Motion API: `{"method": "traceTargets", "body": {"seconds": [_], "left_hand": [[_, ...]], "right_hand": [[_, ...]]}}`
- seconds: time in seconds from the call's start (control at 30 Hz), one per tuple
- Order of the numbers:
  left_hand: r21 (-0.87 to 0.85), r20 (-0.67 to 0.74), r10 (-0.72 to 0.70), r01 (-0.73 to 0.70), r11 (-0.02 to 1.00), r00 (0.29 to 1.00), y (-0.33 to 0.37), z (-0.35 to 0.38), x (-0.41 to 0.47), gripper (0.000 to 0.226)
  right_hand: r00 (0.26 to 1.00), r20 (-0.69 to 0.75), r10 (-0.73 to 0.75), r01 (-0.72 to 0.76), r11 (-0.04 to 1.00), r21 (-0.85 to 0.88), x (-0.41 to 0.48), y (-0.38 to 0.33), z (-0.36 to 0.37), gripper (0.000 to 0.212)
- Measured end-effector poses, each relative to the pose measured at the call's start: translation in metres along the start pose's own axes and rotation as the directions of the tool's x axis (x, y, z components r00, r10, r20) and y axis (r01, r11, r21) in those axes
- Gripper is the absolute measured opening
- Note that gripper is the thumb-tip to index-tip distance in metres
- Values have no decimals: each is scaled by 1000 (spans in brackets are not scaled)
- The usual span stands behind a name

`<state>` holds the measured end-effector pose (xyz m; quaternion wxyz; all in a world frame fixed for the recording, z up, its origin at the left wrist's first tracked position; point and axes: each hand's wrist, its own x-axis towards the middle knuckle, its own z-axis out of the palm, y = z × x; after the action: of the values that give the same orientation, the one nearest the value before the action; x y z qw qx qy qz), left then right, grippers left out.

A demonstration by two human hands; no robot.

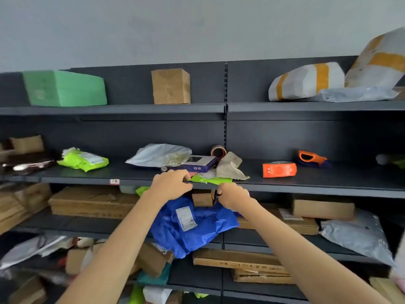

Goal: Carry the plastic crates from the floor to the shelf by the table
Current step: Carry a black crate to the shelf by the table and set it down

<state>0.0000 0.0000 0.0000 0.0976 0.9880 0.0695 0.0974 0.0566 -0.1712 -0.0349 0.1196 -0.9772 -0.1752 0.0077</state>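
Note:
No plastic crate shows in the head view. I face a dark grey shelf unit (pixel 306 185). At the front edge of its middle board, my left hand (pixel 171 184) grips the top of a blue plastic mailer bag (pixel 192 229) with a white label. The bag hangs down in front of the lower boards. My right hand (pixel 232 195) has its fingers curled on the right edge of a small cardboard box (pixel 202 198) sitting just above the bag. A green envelope (pixel 210 179) lies on the board edge between my hands.
The middle board holds a purple box (pixel 201 165), grey bags, a tape roll (pixel 218 151) and an orange box (pixel 279 170). Above stand a green parcel (pixel 63 88), a brown carton (pixel 171 86) and taped sacks (pixel 306 81). Flat cartons and mailers crowd the lower boards.

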Motion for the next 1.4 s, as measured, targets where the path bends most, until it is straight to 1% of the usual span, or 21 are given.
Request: {"method": "traceTargets", "body": {"seconds": [0.03, 0.13, 0.17, 0.27, 0.33, 0.47, 0.5, 0.57, 0.63, 0.7, 0.8, 0.83, 0.9, 0.93, 1.0, 1.1, 1.23, 1.33, 1.4], "left_hand": [[13, 23, -27, 27, 1000, 999, -7, -4, -6, 34], [46, -3, -105, 105, 993, 994, -36, -15, -22, 33], [50, -1, -134, 134, 990, 991, -47, -19, -29, 33], [65, -16, -239, 240, 969, 971, -85, -31, -57, 32], [72, -31, -330, 332, 941, 943, -113, -40, -82, 31], [68, -125, -488, 498, 864, 864, -157, -54, -148, 30], [77, -143, -526, 539, 839, 839, -164, -56, -166, 30], [96, -162, -605, 623, 776, 779, -172, -62, -204, 30], [125, -191, -664, 689, 714, 723, -176, -70, -243, 30], [153, -236, -710, 746, 648, 664, -177, -77, -284, 29], [171, -278, -793, 840, 515, 543, -181, -89, -349, 27], [171, -278, -815, 861, 478, 508, -182, -94, -364, 27], [179, -295, -864, 911, 371, 409, -180, -105, -409, 27], [176, -303, -880, 929, 326, 366, -179, -109, -426, 28], [190, -278, -927, 960, 204, 252, -174, -116, -477, 29], [212, -241, -962, 974, 78, 130, -174, -124, -550, 29], [236, -254, -967, 969, -73, -11, -169, -142, -636, 32], [244, -287, -953, 955, -169, -95, -173, -154, -698, 31], [216, -324, -934, 950, -225, -147, -178, -160, -740, 30]], "right_hand": [[999, 33, -26, 26, 1000, -6, 5, -11, 3, 28], [989, 76, -127, 130, 991, -30, 16, -47, 5, 14], [982, 82, -167, 170, 985, -26, 20, -61, 7, 14], [950, 94, -297, 303, 952, -48, 29, -110, 10, 30], [919, 88, -385, 391, 919, -56, 27, -147, 13, 33], [836, 103, -540, 545, 838, -27, 3, -218, 22, 38], [804, 114, -584, 590, 807, -27, -6, -235, 25, 39], [726, 141, -673, 682, 731, -21, -31, -269, 30, 40], [637, 158, -754, 761, 648, 23, -61, -302, 36, 40], [518, 176, -837, 844, 534, 56, -98, -331, 41, 37], [359, 192, -913, 918, 383, 103, -155, -372, 50, 36], [327, 181, -927, 930, 350, 113, -168, -382, 52, 36], [237, 150, -960, 957, 257, 136, -207, -408, 56, 33], [202, 135, -970, 965, 220, 141, -224, -416, 56, 31], [98, 136, -986, 976, 122, 181, -272, -436, 62, 30], [-26, 135, -991, 973, 6, 231, -338, -463, 72, 31], [-184, 167, -969, 957, -137, 255, -418, -503, 88, 27], [-283, 169, -944, 938, -236, 253, -477, -535, 99, 28], [-344, 160, -925, 919, -297, 258, -516, -559, 105, 22]]}}
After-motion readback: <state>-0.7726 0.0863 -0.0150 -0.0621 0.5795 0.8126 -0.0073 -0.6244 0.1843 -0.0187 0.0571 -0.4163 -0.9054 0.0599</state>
